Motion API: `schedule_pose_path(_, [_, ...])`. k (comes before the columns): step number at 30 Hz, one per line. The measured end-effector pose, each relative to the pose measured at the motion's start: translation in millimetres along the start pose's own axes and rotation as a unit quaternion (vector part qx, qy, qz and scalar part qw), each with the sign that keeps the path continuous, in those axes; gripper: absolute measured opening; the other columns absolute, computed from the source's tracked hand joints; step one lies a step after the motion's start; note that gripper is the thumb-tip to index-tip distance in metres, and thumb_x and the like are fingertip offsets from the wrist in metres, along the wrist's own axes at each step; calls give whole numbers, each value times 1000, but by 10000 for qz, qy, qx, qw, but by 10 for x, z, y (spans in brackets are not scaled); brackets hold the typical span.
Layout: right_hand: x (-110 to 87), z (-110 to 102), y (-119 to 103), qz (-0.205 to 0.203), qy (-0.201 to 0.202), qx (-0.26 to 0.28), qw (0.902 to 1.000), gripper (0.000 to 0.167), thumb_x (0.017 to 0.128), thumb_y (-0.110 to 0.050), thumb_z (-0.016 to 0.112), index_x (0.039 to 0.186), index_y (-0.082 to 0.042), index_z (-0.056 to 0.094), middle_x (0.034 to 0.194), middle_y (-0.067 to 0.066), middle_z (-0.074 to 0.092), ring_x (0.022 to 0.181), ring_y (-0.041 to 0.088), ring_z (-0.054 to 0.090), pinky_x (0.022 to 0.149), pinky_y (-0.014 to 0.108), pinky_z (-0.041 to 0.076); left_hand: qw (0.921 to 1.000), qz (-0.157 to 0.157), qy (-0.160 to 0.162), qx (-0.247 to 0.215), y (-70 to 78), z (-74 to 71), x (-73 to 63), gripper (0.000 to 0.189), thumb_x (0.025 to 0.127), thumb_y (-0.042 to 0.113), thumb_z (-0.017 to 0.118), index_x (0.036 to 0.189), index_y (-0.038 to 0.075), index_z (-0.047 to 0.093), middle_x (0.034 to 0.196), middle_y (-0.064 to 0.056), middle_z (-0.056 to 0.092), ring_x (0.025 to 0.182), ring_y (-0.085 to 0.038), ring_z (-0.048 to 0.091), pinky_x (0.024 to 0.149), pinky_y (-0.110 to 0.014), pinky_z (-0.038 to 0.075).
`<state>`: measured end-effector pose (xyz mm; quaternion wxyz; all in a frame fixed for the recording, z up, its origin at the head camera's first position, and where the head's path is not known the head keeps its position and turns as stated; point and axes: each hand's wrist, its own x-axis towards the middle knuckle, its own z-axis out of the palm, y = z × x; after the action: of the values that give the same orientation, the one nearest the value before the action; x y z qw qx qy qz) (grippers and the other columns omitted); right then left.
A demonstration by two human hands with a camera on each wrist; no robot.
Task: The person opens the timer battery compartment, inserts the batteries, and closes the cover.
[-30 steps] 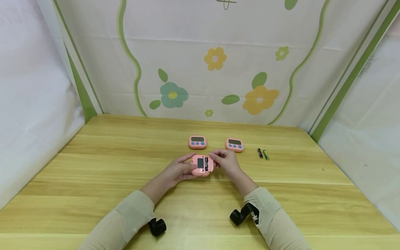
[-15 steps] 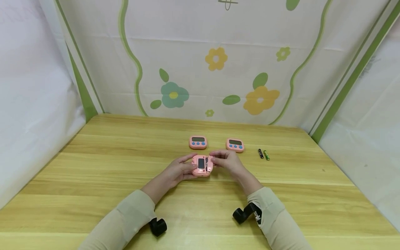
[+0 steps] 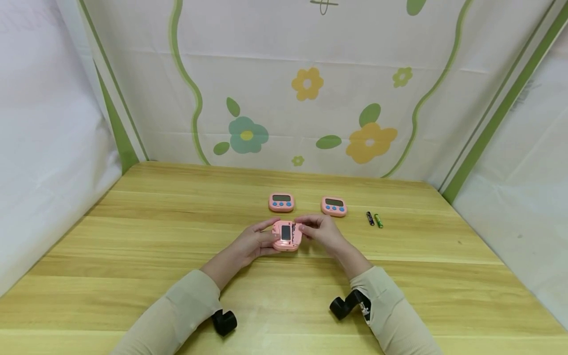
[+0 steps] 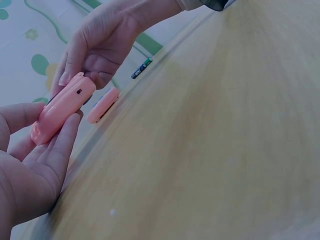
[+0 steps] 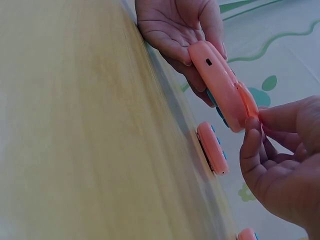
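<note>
A pink digital timer [image 3: 286, 246] is held off the table, its back facing up. My left hand [image 3: 250, 245] grips it from the left, thumb on the back and fingers underneath. The timer's pink battery cover [image 5: 248, 104] stands slightly raised at the right side of the back. My right hand [image 3: 326, 231] pinches this cover at its outer edge between thumb and fingers. A thin strip of a dark battery [image 3: 293, 233] shows along the cover's inner edge; the rest is hidden beneath it.
Two more pink timers with blue buttons lie face up behind the hands, one timer [image 3: 281, 202] at the middle and another timer [image 3: 334, 206] to its right. A dark battery [image 3: 370, 218] and a green battery [image 3: 378, 220] lie farther right on the wooden table [image 3: 284, 301].
The battery cover has tilted down and leftward over the battery slot, hiding most of the battery. My right hand has shifted with it; the left hand holds the timer in place.
</note>
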<state>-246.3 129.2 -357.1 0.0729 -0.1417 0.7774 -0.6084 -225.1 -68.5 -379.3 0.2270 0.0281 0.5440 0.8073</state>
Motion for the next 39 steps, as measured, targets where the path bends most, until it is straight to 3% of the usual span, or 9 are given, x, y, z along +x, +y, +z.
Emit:
schedule_pose_path(8, [-12, 2, -1, -168, -155, -72, 9997, 23, 83, -2, 55, 104, 9, 58, 87, 9, 59, 59, 9, 42, 51, 20, 38, 10000, -13, -21, 46, 7, 1, -13, 56, 82, 0, 53, 133, 12, 34, 121, -25, 42, 80, -21, 59, 75, -36, 48])
schedule_pose_path(17, [5, 0, -3, 203, -164, 156, 9995, 36, 81, 2, 56, 115, 7, 48, 75, 7, 51, 60, 16, 44, 52, 22, 40, 9999, -31, 87, 69, 29, 20, -32, 56, 81, 0, 53, 133, 10, 34, 113, -24, 50, 81, -23, 59, 75, -37, 48])
schedule_pose_path(25, [5, -21, 13, 443, -170, 291, 9984, 32, 79, 0, 60, 108, 8, 51, 72, 6, 53, 58, 14, 46, 53, 23, 42, 9999, -34, 144, 48, 21, 19, -27, 56, 81, 1, 55, 133, 10, 35, 112, -23, 51, 82, -24, 59, 76, -37, 48])
schedule_pose_path(32, [-7, -14, -12, 626, -88, 152, 9979, 37, 77, 0, 61, 112, 5, 48, 70, 6, 56, 57, 14, 48, 51, 23, 42, 9995, -28, 291, -74, 13, 25, -17, 55, 80, 0, 56, 130, 12, 39, 110, -23, 52, 82, -25, 59, 75, -37, 48])
schedule_pose_path(39, [-15, 1, -20, 631, 100, 101, 9979, 29, 77, 1, 62, 104, 6, 52, 67, 6, 57, 56, 15, 49, 52, 25, 43, 9996, 51, 279, -80, 8, 29, -12, 55, 80, -1, 55, 131, 10, 38, 108, -23, 53, 79, -25, 60, 74, -37, 49])
